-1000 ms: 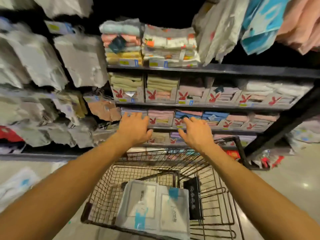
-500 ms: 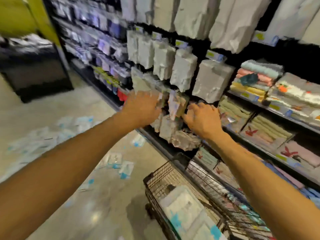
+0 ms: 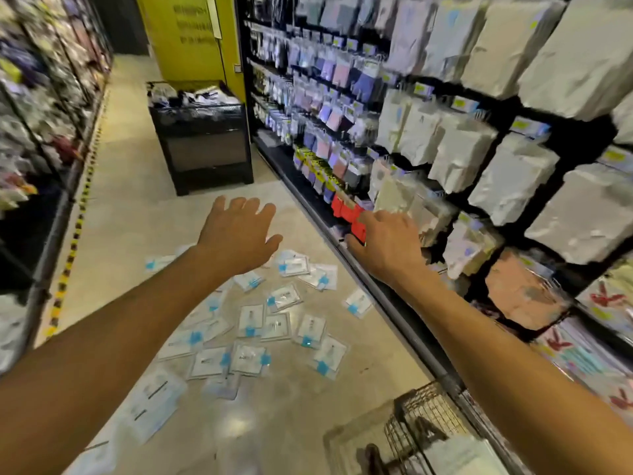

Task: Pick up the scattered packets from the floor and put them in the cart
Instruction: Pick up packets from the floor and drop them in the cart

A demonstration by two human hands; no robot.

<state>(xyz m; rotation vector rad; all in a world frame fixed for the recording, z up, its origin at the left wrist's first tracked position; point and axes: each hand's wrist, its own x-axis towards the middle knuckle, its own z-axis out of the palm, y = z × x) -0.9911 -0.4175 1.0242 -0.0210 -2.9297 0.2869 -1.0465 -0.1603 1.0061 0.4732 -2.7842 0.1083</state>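
Pale shop floor (image 3: 137, 200) runs down an aisle between two long shelf racks. Nearest, at the bottom right edge of view, stands the wire cart (image 3: 418, 406), just beside the foot of the right-hand rack (image 3: 579, 149); what lies in it is too blurred to name. Beyond the cart the packets (image 3: 251, 320) lie scattered flat on the floor, white with blue tabs, some overlapping, spread from mid-aisle to the rack's base. Both bare arms stretch forward above them. The left hand (image 3: 239, 234) is spread wide, fingers straight, holding nothing. The right hand (image 3: 387, 248) is loosely open and empty, by the rack's lowest edge in front of some red packs (image 3: 346, 214); whether it touches them cannot be told. Farther down the aisle a black bin (image 3: 205, 142) stands beside the rack, a yellow wall (image 3: 185, 36) behind it.
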